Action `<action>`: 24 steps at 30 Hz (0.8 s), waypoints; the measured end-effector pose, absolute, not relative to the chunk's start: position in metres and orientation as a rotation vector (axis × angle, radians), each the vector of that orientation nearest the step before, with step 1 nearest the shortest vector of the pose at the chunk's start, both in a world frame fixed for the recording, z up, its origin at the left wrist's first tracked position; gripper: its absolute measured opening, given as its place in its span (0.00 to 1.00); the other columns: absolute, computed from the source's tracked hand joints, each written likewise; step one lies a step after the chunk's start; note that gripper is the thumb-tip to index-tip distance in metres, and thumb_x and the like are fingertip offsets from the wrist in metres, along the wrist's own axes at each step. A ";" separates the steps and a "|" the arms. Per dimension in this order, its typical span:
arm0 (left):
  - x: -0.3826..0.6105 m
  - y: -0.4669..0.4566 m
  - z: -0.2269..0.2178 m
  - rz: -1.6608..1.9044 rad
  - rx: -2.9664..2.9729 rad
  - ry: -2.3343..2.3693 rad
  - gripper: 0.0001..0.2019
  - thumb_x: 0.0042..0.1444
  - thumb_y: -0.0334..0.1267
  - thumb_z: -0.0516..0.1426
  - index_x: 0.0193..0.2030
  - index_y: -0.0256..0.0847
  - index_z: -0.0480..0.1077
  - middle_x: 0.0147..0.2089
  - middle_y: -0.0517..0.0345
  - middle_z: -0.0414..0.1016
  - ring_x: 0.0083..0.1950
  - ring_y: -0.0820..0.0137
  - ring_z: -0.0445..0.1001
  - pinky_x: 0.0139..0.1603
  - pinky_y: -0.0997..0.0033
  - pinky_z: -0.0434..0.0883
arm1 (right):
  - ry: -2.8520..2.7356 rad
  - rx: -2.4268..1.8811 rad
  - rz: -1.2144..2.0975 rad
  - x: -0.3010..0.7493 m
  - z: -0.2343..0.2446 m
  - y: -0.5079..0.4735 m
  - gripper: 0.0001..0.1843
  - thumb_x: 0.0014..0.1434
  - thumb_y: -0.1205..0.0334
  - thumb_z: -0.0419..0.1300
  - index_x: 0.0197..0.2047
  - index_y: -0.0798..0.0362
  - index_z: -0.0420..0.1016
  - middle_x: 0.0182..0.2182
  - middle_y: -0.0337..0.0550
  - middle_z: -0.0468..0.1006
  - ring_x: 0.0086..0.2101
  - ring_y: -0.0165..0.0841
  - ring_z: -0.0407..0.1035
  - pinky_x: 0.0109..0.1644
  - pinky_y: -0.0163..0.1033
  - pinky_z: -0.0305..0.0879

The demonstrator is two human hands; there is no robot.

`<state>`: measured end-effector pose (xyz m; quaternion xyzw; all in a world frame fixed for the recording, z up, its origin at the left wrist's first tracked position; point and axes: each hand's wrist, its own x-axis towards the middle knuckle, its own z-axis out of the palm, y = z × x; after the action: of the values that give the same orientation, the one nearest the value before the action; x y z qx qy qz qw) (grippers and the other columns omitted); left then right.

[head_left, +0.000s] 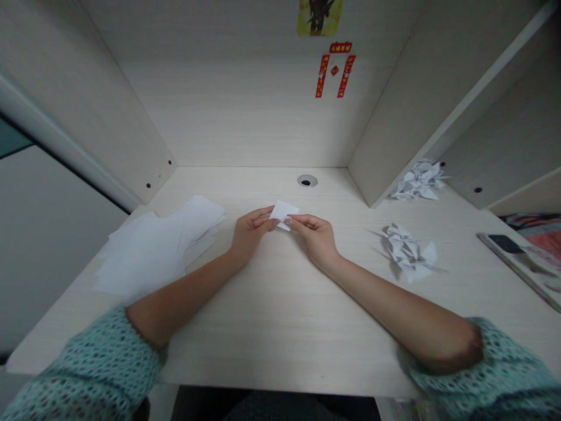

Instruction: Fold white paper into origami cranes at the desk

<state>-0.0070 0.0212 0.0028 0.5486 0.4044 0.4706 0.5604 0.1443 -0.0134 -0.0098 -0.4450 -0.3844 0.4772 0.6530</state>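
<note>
Pinching folded paper (284, 214) between left hand (251, 229) and right hand (314, 234).

— What is laid on the desk (280, 327)?
— White sheets (153, 248) are spread at the left; folded paper figures (407, 251) are heaped at the right, a second heap (418, 180) farther back.
— And the wall (245, 117)?
— Red hangings (335, 73) are stuck below a yellow picture (319, 16).

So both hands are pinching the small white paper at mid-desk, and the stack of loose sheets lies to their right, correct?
Not quite: the head view shows the stack of loose sheets to the left of the hands; folded paper pieces lie on the right. The left hand and right hand do both pinch the small white paper.
</note>
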 end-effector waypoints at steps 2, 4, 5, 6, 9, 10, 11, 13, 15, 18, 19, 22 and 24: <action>-0.007 0.022 0.002 1.092 1.294 0.968 0.26 0.43 0.44 0.66 0.50 0.39 0.75 0.41 0.52 0.81 0.36 0.69 0.76 0.43 0.67 0.72 | -0.866 -1.013 1.085 0.144 -0.009 -0.013 0.09 0.40 0.58 0.72 0.29 0.48 0.82 0.31 0.41 0.83 0.32 0.33 0.74 0.45 0.42 0.68; -0.007 0.023 0.001 1.067 1.301 0.966 0.25 0.43 0.44 0.66 0.50 0.40 0.75 0.42 0.53 0.81 0.37 0.69 0.76 0.45 0.66 0.72 | -0.854 -1.012 1.093 0.144 -0.008 -0.014 0.10 0.40 0.57 0.72 0.29 0.49 0.82 0.31 0.42 0.83 0.33 0.33 0.74 0.45 0.43 0.68; -0.007 0.023 0.000 1.056 1.303 0.961 0.25 0.43 0.44 0.66 0.50 0.40 0.75 0.43 0.53 0.80 0.38 0.69 0.76 0.45 0.66 0.72 | -0.846 -1.011 1.098 0.144 -0.007 -0.014 0.10 0.40 0.57 0.72 0.29 0.49 0.82 0.31 0.42 0.83 0.33 0.34 0.74 0.45 0.43 0.68; -0.007 0.023 0.000 1.048 1.304 0.957 0.24 0.44 0.44 0.66 0.50 0.40 0.75 0.44 0.53 0.80 0.39 0.69 0.76 0.46 0.66 0.72 | -0.839 -1.012 1.102 0.144 -0.006 -0.014 0.10 0.39 0.57 0.72 0.29 0.49 0.82 0.31 0.42 0.83 0.32 0.34 0.74 0.45 0.43 0.68; -0.006 0.023 0.001 1.039 1.293 0.955 0.25 0.45 0.44 0.65 0.51 0.41 0.74 0.45 0.54 0.80 0.40 0.68 0.76 0.47 0.65 0.72 | -0.828 -1.019 1.113 0.144 -0.005 -0.014 0.11 0.38 0.56 0.72 0.28 0.49 0.82 0.31 0.42 0.83 0.33 0.34 0.74 0.45 0.43 0.68; -0.006 0.022 0.001 1.036 1.285 0.956 0.25 0.45 0.43 0.65 0.52 0.41 0.74 0.45 0.54 0.80 0.40 0.68 0.76 0.48 0.65 0.72 | -0.826 -1.020 1.116 0.144 -0.004 -0.014 0.12 0.38 0.56 0.72 0.28 0.49 0.82 0.31 0.42 0.83 0.33 0.34 0.74 0.45 0.43 0.69; -0.006 0.022 0.002 1.034 1.274 0.957 0.26 0.45 0.43 0.65 0.52 0.40 0.73 0.45 0.54 0.80 0.40 0.68 0.76 0.48 0.65 0.72 | -0.825 -1.018 1.120 0.144 -0.004 -0.014 0.12 0.38 0.56 0.72 0.28 0.49 0.82 0.31 0.43 0.83 0.33 0.34 0.74 0.45 0.43 0.69; -0.005 0.022 0.003 1.027 1.247 0.958 0.27 0.44 0.42 0.66 0.53 0.41 0.73 0.44 0.54 0.80 0.40 0.68 0.76 0.49 0.65 0.72 | -0.822 -1.008 1.128 0.144 -0.004 -0.014 0.11 0.38 0.56 0.72 0.28 0.49 0.82 0.31 0.42 0.83 0.33 0.34 0.74 0.45 0.43 0.68; -0.005 0.022 0.004 1.022 1.221 0.954 0.27 0.43 0.42 0.66 0.52 0.41 0.73 0.44 0.54 0.80 0.41 0.67 0.77 0.49 0.65 0.72 | -0.821 -1.002 1.133 0.144 -0.005 -0.014 0.11 0.39 0.57 0.72 0.28 0.49 0.82 0.31 0.42 0.83 0.33 0.33 0.74 0.45 0.42 0.68; -0.005 0.022 0.005 1.008 1.204 0.935 0.26 0.43 0.42 0.66 0.51 0.41 0.74 0.44 0.54 0.80 0.42 0.67 0.77 0.50 0.65 0.72 | -0.820 -1.007 1.135 0.145 -0.005 -0.014 0.11 0.39 0.57 0.72 0.29 0.49 0.82 0.31 0.42 0.83 0.33 0.34 0.74 0.45 0.43 0.68; -0.006 0.023 0.005 1.001 1.203 0.929 0.25 0.43 0.42 0.66 0.51 0.41 0.75 0.44 0.54 0.80 0.42 0.67 0.77 0.50 0.66 0.71 | -0.820 -1.010 1.134 0.145 -0.006 -0.014 0.11 0.39 0.57 0.72 0.29 0.49 0.82 0.31 0.42 0.83 0.34 0.34 0.74 0.45 0.43 0.68; -0.006 0.024 0.004 0.979 1.222 0.921 0.25 0.44 0.42 0.66 0.51 0.41 0.74 0.45 0.54 0.80 0.43 0.67 0.77 0.50 0.66 0.71 | -0.819 -1.010 1.120 0.145 -0.006 -0.014 0.11 0.39 0.57 0.72 0.29 0.49 0.82 0.31 0.42 0.83 0.34 0.34 0.74 0.44 0.42 0.68; -0.007 0.025 0.003 0.970 1.250 0.919 0.23 0.45 0.43 0.66 0.50 0.41 0.75 0.45 0.54 0.80 0.43 0.67 0.77 0.50 0.66 0.71 | -0.819 -1.004 1.105 0.145 -0.006 -0.014 0.10 0.39 0.58 0.72 0.29 0.49 0.82 0.31 0.41 0.83 0.33 0.32 0.73 0.44 0.41 0.68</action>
<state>-0.0066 0.0247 0.0031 0.5413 0.3982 0.4200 0.6099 0.1448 -0.0137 -0.0064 -0.4434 -0.3619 0.4880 0.6590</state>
